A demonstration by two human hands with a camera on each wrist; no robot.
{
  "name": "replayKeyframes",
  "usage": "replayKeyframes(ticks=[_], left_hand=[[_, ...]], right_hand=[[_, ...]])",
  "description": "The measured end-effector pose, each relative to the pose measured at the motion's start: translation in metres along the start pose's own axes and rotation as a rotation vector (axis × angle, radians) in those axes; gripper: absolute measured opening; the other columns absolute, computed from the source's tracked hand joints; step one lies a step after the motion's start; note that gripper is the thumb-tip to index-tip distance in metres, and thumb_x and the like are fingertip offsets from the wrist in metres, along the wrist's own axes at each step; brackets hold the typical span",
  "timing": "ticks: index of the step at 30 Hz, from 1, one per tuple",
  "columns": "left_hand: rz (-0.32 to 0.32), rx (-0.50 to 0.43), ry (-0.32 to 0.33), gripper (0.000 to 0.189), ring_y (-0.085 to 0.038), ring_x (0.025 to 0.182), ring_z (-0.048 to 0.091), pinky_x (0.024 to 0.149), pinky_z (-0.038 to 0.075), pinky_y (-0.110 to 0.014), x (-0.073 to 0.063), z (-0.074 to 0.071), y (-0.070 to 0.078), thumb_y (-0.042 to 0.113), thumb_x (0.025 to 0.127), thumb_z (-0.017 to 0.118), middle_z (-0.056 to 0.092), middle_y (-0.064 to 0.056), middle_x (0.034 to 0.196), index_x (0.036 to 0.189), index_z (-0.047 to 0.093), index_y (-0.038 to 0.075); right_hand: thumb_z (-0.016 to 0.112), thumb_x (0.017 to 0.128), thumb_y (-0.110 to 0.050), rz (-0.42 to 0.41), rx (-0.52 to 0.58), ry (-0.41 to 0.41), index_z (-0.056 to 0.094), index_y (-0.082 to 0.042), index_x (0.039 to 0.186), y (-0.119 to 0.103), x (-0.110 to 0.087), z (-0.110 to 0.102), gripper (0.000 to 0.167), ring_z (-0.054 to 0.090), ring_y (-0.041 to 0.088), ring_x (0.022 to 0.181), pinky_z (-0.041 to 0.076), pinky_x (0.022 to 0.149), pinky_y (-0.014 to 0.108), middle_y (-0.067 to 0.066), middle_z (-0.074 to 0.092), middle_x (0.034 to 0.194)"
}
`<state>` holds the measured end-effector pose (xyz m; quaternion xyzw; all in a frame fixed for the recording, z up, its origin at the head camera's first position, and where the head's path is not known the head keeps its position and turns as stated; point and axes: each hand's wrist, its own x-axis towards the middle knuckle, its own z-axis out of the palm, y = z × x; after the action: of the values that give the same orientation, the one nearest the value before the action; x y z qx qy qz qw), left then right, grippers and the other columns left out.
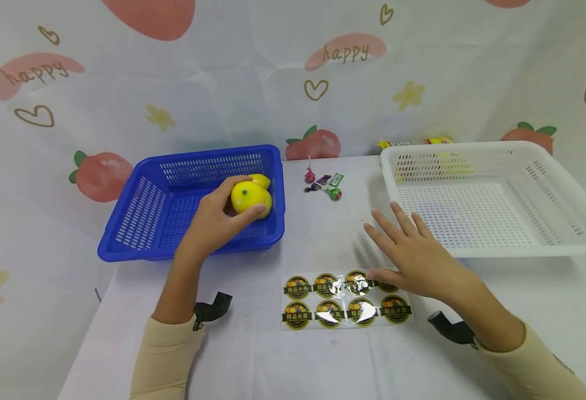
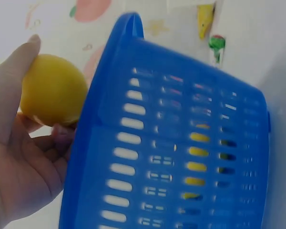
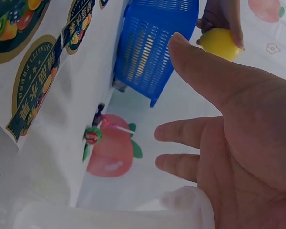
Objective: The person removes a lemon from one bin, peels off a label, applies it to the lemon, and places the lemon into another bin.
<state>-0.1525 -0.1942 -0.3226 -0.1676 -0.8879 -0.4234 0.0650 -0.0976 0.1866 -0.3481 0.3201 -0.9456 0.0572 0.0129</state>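
My left hand [image 1: 216, 214] grips a yellow lemon [image 1: 245, 194] between thumb and fingers, over the right part of the blue basket [image 1: 123, 244]. In the left wrist view the held lemon [image 2: 55, 90] shows above the basket's rim. More yellow fruit [image 1: 261, 180] lies in the basket behind it, partly covered. My right hand [image 1: 418, 258] holds nothing, fingers spread and straight. It hovers palm down over the right end of a sheet of round fruit stickers [image 1: 328, 300], beside the white basket [image 1: 473, 253].
Between the baskets, near the back cloth, lie a red lollipop [image 1: 310, 175], a green lollipop [image 1: 335, 193], a dark-wrapped candy [image 1: 318, 184] and a green-wrapped candy [image 1: 336, 179]. Yellow snack packets [image 1: 439, 140] stand behind the white basket.
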Motion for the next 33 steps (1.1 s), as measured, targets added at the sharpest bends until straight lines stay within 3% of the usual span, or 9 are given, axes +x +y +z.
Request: replayKeyframes(ticks=[6,12,17,26,33], left_hand=[[0.014,0.018,0.02,0.067,-0.023,0.082,0.055,0.069,0.052,-0.038,-0.002,0.007,0.015,0.041,0.088,0.077,0.061,-0.006,0.104,0.141,0.048,0.014],[0.023,-0.033,-0.053,0.064,-0.022,0.089,0.058,0.073,0.055,-0.039,-0.009,0.017,0.032,0.039,0.089,0.076,0.06,-0.004,0.108,0.139,0.048,0.012],[0.064,-0.121,-0.116,0.06,-0.023,0.084,0.059,0.068,0.055,-0.039,-0.014,0.029,0.043,0.034,0.091,0.075,0.06,-0.006,0.104,0.139,0.045,0.015],[0.098,-0.215,-0.265,0.055,-0.021,0.08,0.06,0.066,0.056,-0.035,-0.02,0.068,0.06,0.036,0.097,0.066,0.057,-0.002,0.107,0.143,0.04,0.021],[0.0,-0.148,-0.373,0.065,-0.019,0.076,0.061,0.063,0.056,-0.031,-0.015,0.102,0.057,0.052,0.097,0.059,0.056,-0.001,0.104,0.149,0.034,0.021]], right_hand=[[0.069,0.09,-0.053,-0.005,-0.004,0.011,0.04,-0.007,0.153,0.0,0.0,0.001,0.084,0.005,0.046,0.149,0.014,0.111,0.069,0.019,0.025,0.161],[0.069,0.09,-0.052,-0.001,-0.002,0.015,0.041,-0.007,0.153,0.0,0.001,0.0,0.083,0.005,0.046,0.149,0.014,0.111,0.069,0.019,0.026,0.161],[0.069,0.09,-0.052,-0.007,-0.004,0.017,0.041,-0.007,0.152,0.0,0.001,0.0,0.082,0.005,0.046,0.149,0.013,0.112,0.069,0.019,0.026,0.161],[0.075,0.087,-0.048,-0.018,-0.055,0.002,0.047,-0.001,0.148,-0.006,-0.001,0.002,0.081,0.009,0.046,0.148,0.009,0.117,0.06,0.022,0.031,0.158],[0.077,0.085,-0.046,-0.08,-0.106,-0.018,0.054,0.005,0.139,-0.019,-0.006,-0.001,0.078,0.03,0.045,0.143,0.019,0.117,0.055,0.026,0.044,0.149]])
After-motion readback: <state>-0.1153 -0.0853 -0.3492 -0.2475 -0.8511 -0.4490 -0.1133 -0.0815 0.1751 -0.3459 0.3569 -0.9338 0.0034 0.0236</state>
